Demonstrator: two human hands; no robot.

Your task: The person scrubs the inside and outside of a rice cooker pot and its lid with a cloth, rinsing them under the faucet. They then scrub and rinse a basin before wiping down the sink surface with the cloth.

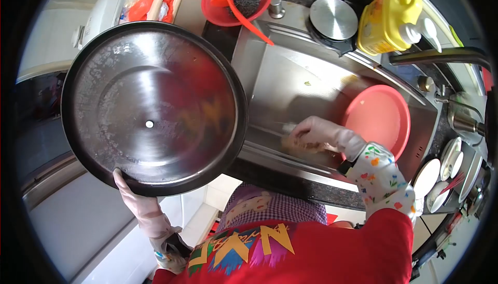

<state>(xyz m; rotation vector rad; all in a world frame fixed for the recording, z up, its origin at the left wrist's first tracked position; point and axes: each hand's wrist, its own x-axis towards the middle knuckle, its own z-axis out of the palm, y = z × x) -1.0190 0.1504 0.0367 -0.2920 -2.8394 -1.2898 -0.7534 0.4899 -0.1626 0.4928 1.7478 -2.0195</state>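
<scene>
The gloved left hand (139, 206) pinches a large, wet metal lid (171, 92) by its rim, left of the sink (280, 76); that one-sided grip could let it slip. The right hand (317, 130) curls round a brownish scrubber (300, 147) near a pink basin (376, 118). A red bowl (220, 20) holds steel wool (251, 1) and a brush (239, 15).

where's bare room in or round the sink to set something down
Mostly bare: the sink floor between its left wall and the pink basin, beyond the right hand, save a green scrap. Crowded: counter by the yellow jug and by the plates.
</scene>
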